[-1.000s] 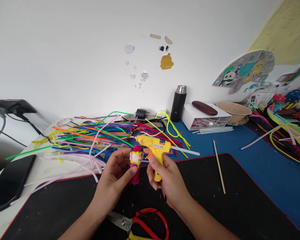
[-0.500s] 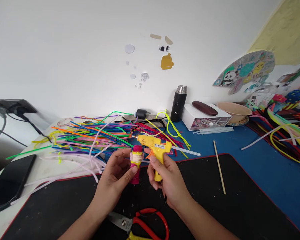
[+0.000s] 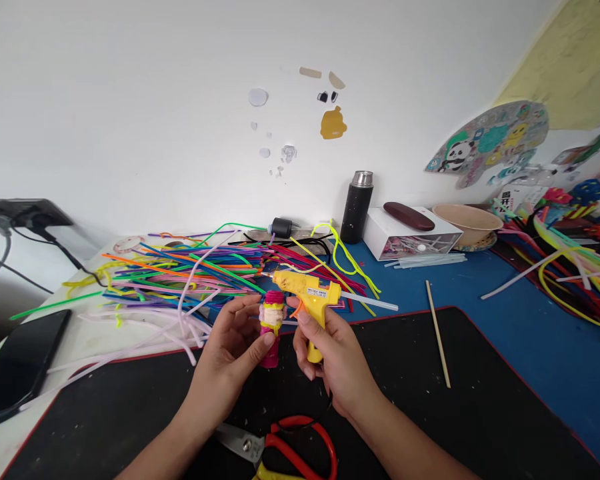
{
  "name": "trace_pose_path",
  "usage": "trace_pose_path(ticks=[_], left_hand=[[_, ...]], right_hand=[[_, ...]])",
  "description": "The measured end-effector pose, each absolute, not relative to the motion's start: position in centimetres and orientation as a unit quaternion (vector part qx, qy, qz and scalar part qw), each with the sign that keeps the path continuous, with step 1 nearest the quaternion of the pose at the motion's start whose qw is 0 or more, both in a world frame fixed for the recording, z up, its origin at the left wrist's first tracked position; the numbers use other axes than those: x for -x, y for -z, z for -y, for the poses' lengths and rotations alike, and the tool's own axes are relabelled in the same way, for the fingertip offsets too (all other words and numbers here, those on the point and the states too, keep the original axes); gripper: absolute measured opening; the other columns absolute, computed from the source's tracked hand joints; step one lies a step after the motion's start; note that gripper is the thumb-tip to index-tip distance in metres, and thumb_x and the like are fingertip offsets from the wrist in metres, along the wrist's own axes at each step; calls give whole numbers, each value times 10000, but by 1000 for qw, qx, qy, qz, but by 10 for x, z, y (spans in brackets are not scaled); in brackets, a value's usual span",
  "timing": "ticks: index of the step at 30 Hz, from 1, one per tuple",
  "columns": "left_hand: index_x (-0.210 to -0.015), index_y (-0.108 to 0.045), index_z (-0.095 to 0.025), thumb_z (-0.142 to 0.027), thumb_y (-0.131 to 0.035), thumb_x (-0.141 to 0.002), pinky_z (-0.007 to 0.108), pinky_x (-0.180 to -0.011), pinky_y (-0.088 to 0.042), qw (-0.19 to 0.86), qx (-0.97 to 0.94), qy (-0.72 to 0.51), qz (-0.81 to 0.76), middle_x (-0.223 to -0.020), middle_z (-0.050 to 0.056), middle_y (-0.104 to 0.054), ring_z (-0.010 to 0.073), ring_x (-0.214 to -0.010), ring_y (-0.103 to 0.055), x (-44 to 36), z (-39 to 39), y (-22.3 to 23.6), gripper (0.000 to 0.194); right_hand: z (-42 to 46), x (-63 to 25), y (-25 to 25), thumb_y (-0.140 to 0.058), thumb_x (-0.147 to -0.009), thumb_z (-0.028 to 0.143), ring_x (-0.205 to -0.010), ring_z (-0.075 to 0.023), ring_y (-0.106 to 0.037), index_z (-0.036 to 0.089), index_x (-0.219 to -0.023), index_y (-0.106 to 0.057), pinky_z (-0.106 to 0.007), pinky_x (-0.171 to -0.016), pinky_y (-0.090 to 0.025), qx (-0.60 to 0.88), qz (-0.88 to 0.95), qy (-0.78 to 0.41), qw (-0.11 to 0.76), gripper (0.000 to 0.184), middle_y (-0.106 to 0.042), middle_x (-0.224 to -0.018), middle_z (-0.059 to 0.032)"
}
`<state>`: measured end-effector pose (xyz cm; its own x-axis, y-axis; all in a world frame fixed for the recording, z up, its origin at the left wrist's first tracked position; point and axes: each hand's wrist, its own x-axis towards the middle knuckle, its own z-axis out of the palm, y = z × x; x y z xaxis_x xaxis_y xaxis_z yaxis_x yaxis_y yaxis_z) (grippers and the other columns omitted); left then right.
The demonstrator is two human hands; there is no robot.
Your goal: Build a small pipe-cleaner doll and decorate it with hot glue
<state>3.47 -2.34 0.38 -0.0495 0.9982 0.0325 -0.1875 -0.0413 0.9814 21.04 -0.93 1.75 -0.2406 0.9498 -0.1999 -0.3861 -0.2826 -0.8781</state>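
Between the thumb and fingers of my left hand [image 3: 235, 343] stands a small pipe-cleaner figure [image 3: 271, 313], upright, magenta at top and bottom with pale pink and yellow bands. My right hand [image 3: 333, 340] is wrapped round the handle of a yellow glue gun [image 3: 314, 293], a finger at its orange trigger. The gun's nozzle points left, just above the figure's top; whether they touch I cannot tell. A clear glue stick [image 3: 370, 301] juts out of the gun's back. Below my hands, red-handled scissors [image 3: 300, 447] lie on the black mat [image 3: 400, 413].
Many coloured pipe cleaners [image 3: 180, 267] are spread behind my left hand. A thin wooden stick [image 3: 437, 333] lies to the right. Along the wall stand a black flask [image 3: 357, 207], a white box [image 3: 380, 243] and a beige bowl [image 3: 467, 220]. A phone [image 3: 17, 367] lies far left.
My right hand and the glue gun have shifted very slightly to the left. The figure in my left hand has hardly moved.
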Motion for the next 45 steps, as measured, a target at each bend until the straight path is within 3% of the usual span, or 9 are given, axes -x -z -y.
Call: trace_pose_path(ticks=[8, 22, 45], left_hand=[[-1227, -663, -297, -393, -888, -852, 290, -813, -581, 518, -452, -565, -455, -1161, 54, -740, 214, -999, -700, -36, 22, -3, 448], [-1231, -670, -295, -385, -888, -854, 281, -791, -593, 514, -455, -563, -461, -1238, 68, -742, 210, -997, -709, -36, 23, -3, 445], [-1213, -679, -294, -361, -891, -857, 277, -805, -597, 515, -455, -566, -455, -1196, 56, -743, 202, -998, -710, -36, 23, -4, 419]], right_hand=[[9, -210, -18, -787, -906, 612, -417, -67, -449, 144, -1326, -723, -196, -423, -254, 386, 361, -704, 474, 632, -602, -596, 54], [10, -210, -16, -785, -910, 611, -420, -65, -447, 141, -1321, -725, -194, -420, -259, 383, 363, -707, 470, 628, -601, -595, 52], [10, -210, -20, -794, -892, 621, -420, -72, -445, 138, -1307, -727, -202, -422, -255, 385, 365, -708, 467, 640, -609, -598, 47]])
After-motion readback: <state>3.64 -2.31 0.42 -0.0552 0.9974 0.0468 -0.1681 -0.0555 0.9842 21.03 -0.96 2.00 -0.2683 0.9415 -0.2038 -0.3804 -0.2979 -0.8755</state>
